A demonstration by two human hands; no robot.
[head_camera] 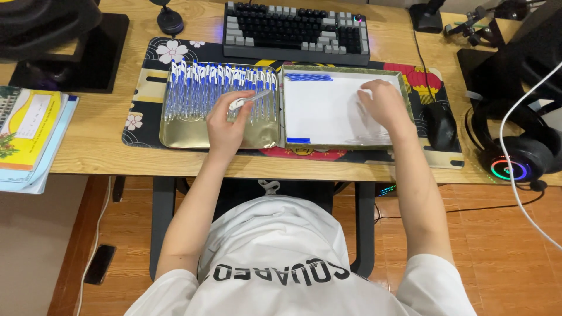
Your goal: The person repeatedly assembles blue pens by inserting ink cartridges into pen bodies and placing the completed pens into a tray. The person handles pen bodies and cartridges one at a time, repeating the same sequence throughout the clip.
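Left hand (pixel 227 120) fingers pinching one pen (pixel 250 99) over gold tray (pixel 175 138) of blue-white pens (rows along far side). Right hand (pixel 383 105) fingers spread on white tray (pixel 328 111).

we are looking down on a light wooden desk (pixel 105 146) standing on black legs (pixel 161 222) over a reddish-brown tiled floor (pixel 503 246). a dark floral desk mat (pixel 140 93) is covering its middle, and a black and grey keyboard (pixel 295 32) is sitting at the far edge. a black mouse (pixel 439 126) and glowing headphones (pixel 518 152) are lying to the right, a stack of books (pixel 29 134) to the left. a white cable (pixel 515 175) is trailing down, and bright even light is falling across the desk
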